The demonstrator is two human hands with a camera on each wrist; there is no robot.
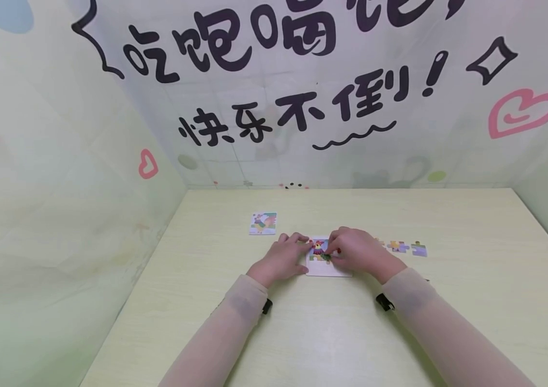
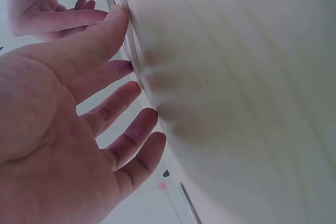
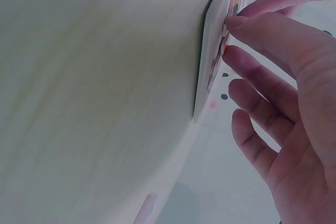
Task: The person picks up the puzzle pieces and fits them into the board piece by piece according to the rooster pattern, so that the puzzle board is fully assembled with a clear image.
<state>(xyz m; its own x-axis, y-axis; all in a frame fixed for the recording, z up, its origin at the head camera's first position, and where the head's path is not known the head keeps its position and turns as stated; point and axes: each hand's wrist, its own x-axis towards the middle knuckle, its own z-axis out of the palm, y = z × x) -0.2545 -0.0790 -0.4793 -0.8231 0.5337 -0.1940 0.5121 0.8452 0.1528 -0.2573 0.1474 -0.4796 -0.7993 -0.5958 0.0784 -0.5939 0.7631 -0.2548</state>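
Note:
A white puzzle tray (image 1: 327, 271) lies on the table in the head view, its upper part filled with colourful pieces showing a bird's head (image 1: 319, 246). Along the tray's left edge rests my left hand (image 1: 280, 259), thumb near the lower corner and fingers spread, fairly straight. From the right, my right hand (image 1: 355, 249) reaches over the tray and pinches a puzzle piece (image 1: 325, 257) between thumb and index finger. That hand covers part of the tray's right side. In the right wrist view, the thumb and index fingertips of the right hand (image 3: 278, 77) meet at the pieces.
A square picture card (image 1: 263, 223) with a bird on it lies to the upper left of the tray. Several loose puzzle pieces (image 1: 419, 249) lie right of the right hand, one partly hidden by it. Printed cloth (image 1: 293, 161) hangs behind the table.

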